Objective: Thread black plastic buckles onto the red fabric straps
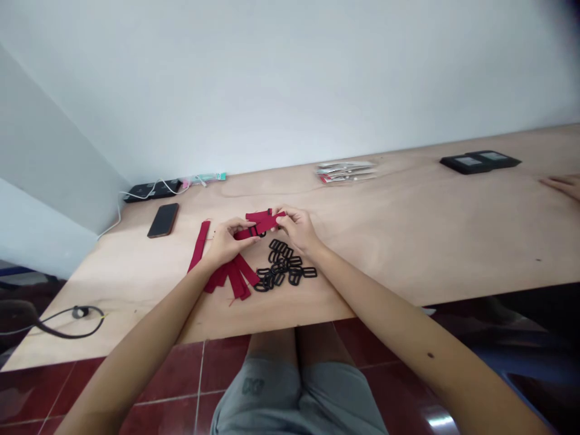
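Between my two hands a red fabric strap (268, 224) is stretched, with a black slide buckle (252, 231) threaded on it beside my left fingertips. My left hand (226, 240) pinches the strap at the buckle. My right hand (296, 228) grips the strap's other end between thumb and fingers. Just behind lies another piece of red strap (256, 215) with a black buckle on it. Several loose red straps (238, 279) lie under and beside my left wrist. To their right is a pile of black plastic slide buckles (281, 264).
A phone (164, 220) lies at the left, near black boxes (153, 190) with a white cable. Flat packets (347, 171) sit by the wall, with a black double case (480, 161) further right. Another person's hand (564, 184) rests at the right edge. A black cable (72, 332) loops at front left.
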`<state>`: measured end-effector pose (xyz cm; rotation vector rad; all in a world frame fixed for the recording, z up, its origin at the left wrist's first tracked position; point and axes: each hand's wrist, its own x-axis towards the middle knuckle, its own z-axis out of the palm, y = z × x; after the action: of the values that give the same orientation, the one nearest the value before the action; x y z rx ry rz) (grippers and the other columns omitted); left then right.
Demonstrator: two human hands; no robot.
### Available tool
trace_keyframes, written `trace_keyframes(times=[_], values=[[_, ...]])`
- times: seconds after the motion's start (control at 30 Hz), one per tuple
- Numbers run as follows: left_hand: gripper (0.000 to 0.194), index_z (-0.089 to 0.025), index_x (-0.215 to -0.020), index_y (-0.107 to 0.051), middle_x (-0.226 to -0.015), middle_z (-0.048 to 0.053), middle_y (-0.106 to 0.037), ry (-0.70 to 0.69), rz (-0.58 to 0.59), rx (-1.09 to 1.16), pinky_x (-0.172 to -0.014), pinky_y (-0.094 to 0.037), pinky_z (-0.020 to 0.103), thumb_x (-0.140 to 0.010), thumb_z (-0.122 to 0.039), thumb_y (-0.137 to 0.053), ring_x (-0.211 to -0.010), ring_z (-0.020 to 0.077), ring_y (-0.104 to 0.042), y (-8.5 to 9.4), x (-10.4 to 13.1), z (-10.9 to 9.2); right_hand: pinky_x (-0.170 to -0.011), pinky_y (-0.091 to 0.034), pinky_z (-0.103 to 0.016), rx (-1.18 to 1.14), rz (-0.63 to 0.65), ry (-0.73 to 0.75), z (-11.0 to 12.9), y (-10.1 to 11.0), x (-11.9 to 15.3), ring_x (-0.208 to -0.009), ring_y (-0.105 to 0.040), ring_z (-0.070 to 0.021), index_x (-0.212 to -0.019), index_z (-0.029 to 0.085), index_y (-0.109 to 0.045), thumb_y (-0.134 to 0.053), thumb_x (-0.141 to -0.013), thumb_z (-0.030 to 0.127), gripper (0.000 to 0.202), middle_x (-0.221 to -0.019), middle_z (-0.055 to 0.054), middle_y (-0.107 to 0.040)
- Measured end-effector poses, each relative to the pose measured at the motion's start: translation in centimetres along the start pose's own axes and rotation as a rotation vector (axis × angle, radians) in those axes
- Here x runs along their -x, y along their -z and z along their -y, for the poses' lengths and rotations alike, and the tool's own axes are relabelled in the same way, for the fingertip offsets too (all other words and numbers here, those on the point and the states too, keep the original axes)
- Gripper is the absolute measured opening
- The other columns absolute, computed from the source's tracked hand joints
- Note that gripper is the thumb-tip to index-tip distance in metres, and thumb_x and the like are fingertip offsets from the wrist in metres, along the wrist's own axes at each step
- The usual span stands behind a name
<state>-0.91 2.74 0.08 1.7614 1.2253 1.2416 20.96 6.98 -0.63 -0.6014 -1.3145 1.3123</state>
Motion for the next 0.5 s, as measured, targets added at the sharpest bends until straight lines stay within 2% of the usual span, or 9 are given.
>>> trace_keyframes(times=[0.07,0.2,0.3,0.37,0.43,0.5], values=[[0.04,-0.017,-0.103,-0.079,-0.109,0.011,-0.081,0.012,0.001,-0.026,-0.099,-0.06,0.044,-0.074,-0.042,-0.093,-0.105,0.0287,-0.075,0.0,0.0,-0.1,-0.062,-0.051,-0.027,-0.066,-0.006,-0.027,0.1,0.0,0.0,-0.062,-0.062,-0.0113,-0.076,0.019,-0.069,-0.07,-0.077,0.025,0.006,-0.088,0.0,-0.067],[0.023,-0.017,-0.086,-0.077,-0.087,0.007,-0.076,-0.024,-0.035,-0.115,-0.075,-0.056,0.035,-0.084,-0.04,-0.081,-0.081,0.0216,-0.069,0.7,-0.1,0.2,-0.057,-0.052,-0.027,-0.257,-0.082,-0.063,1.0,0.5,-0.3,-0.062,-0.061,-0.0108,-0.073,0.019,-0.066,-0.07,-0.075,0.025,0.007,-0.096,-0.003,-0.072],[0.021,-0.016,-0.097,-0.081,-0.083,0.004,-0.073,-0.038,-0.048,-0.095,-0.06,-0.046,0.029,-0.083,-0.031,-0.078,-0.065,0.0147,-0.057,1.4,-0.4,0.4,-0.053,-0.052,-0.026,-0.306,-0.119,-0.081,1.7,1.0,-0.5,-0.059,-0.057,-0.0108,-0.068,0.021,-0.058,-0.072,-0.072,0.025,0.015,-0.095,-0.003,-0.075],[0.035,-0.016,-0.114,-0.08,-0.086,0.003,-0.073,-0.049,-0.051,-0.099,-0.058,-0.044,0.027,-0.08,-0.021,-0.075,-0.062,0.0125,-0.053,1.5,-0.4,0.4,-0.054,-0.053,-0.027,-0.306,-0.105,-0.1,1.8,1.0,-0.5,-0.059,-0.058,-0.012,-0.069,0.022,-0.057,-0.073,-0.072,0.025,0.016,-0.092,-0.003,-0.076],[0.049,-0.018,-0.126,-0.077,-0.096,0.005,-0.075,-0.082,-0.024,-0.113,-0.064,-0.048,0.027,-0.078,-0.015,-0.07,-0.068,0.0134,-0.057,1.4,-0.3,0.2,-0.057,-0.055,-0.028,-0.312,-0.078,-0.106,1.6,0.9,-0.5,-0.062,-0.061,-0.0136,-0.072,0.022,-0.058,-0.072,-0.073,0.026,0.015,-0.089,-0.003,-0.076],[0.053,-0.019,-0.132,-0.074,-0.106,0.007,-0.077,-0.116,0.047,-0.135,-0.073,-0.054,0.03,-0.08,-0.014,-0.069,-0.079,0.0163,-0.064,1.0,0.0,0.0,-0.061,-0.057,-0.029,-0.319,-0.052,-0.097,1.5,0.6,-0.3,-0.065,-0.063,-0.0146,-0.074,0.022,-0.059,-0.072,-0.076,0.026,0.014,-0.088,-0.003,-0.077]])
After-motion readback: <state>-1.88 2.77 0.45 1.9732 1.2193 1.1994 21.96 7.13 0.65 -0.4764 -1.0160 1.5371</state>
